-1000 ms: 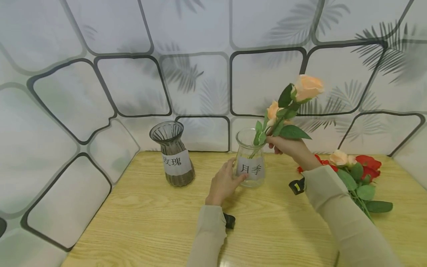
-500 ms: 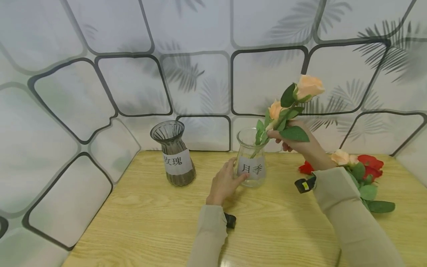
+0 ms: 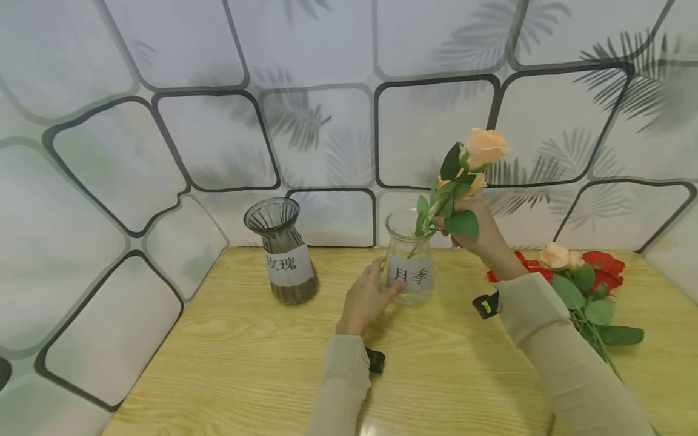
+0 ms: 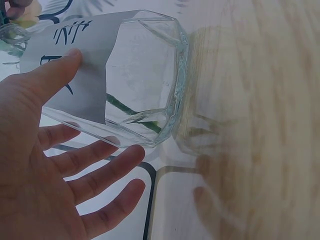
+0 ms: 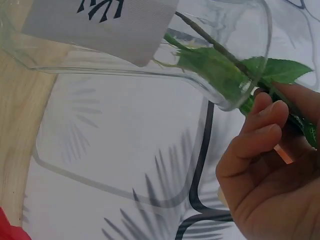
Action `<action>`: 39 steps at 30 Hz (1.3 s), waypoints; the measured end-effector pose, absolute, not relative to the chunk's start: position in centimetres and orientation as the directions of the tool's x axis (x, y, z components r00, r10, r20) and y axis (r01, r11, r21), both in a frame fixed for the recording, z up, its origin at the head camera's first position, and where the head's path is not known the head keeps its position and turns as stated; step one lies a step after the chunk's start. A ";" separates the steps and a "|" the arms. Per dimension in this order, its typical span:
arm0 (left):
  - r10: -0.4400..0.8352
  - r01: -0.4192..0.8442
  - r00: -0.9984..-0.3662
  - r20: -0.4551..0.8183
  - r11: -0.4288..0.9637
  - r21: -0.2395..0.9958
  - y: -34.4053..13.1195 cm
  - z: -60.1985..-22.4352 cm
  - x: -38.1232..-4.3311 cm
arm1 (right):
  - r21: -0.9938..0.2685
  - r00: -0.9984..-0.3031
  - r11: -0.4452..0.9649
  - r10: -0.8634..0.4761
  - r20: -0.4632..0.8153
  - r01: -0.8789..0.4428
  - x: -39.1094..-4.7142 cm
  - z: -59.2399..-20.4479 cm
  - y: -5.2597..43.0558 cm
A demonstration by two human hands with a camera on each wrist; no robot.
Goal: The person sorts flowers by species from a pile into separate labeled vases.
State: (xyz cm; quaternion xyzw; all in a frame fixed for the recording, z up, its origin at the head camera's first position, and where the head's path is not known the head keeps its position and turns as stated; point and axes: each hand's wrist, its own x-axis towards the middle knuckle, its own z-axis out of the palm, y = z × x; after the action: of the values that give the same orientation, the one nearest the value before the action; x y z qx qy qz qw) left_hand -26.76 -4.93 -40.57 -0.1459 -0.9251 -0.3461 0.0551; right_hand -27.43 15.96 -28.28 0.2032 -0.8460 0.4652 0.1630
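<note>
A clear glass vase (image 3: pixel 410 242) with a white paper label stands upright on the table. My left hand (image 3: pixel 366 298) holds its left side low down, thumb on the label and the other fingers round the far side in the left wrist view. At the vase's mouth, my right hand (image 3: pixel 473 229) pinches the green stem (image 5: pixel 220 47) of a peach artificial rose (image 3: pixel 484 148). The stem's lower part is inside the vase, its end near the glass base in the left wrist view. A second peach bloom (image 3: pixel 463 183) sits lower, partly behind leaves.
To the left stands a smoky grey ribbed vase (image 3: pixel 280 242), also labelled. Red roses (image 3: pixel 602 272) and a peach rose (image 3: pixel 554 257) lie at the right of the wooden table (image 3: pixel 245 363), partly behind my right sleeve. A patterned wall (image 3: pixel 327 139) rises behind.
My right hand shifts first slightly right, then back left. The rose's head now stands further left, a little lower, and the flower leans less. The left hand and both vases stay put.
</note>
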 end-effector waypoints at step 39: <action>0.232 0.319 -0.947 0.220 0.721 0.615 -4.9 -40.7 -26.8 | -0.407 -0.881 0.829 -0.197 0.429 -0.384 -28.4 -27.3 11.4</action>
State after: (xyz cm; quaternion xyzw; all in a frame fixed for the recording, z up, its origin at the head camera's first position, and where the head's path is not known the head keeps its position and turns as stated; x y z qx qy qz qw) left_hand -26.80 -4.86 -40.74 -0.1491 -0.9255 -0.3423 0.0635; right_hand -28.36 11.39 -27.27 0.1548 -0.9376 0.2483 0.1879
